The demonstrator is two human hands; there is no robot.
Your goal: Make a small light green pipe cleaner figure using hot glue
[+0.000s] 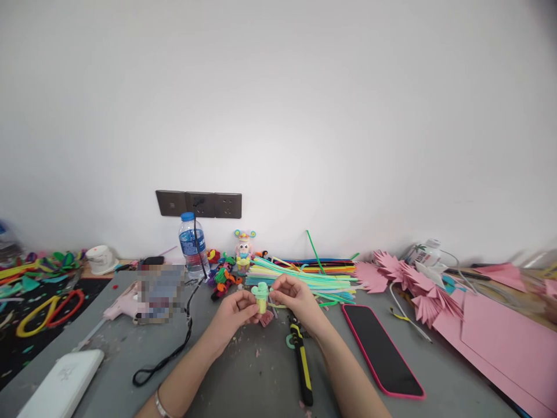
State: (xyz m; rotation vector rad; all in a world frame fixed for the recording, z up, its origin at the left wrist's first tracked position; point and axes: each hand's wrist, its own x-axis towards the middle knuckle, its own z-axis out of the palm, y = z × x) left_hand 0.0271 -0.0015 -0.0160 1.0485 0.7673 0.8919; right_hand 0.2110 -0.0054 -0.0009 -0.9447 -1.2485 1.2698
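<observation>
Both hands meet over the middle of the grey table [243, 377]. Between them is a small pale-green and yellow pipe-cleaner figure [261, 296]. My left hand [235, 313] pinches it from the left, and my right hand [293, 299] grips it from the right with fingers curled. A pink fuzzy piece [266, 318] lies just under the figure. Behind the hands spreads a pile of coloured pipe cleaners [304, 274].
Black-and-yellow pliers [301, 363] lie near my right wrist. A phone in a pink case [382, 350] is to the right, with pink paper shapes [418, 290] beyond. A water bottle [193, 244], small toy figure [244, 247], pink glue gun [124, 305] and black cord [174, 348] sit left.
</observation>
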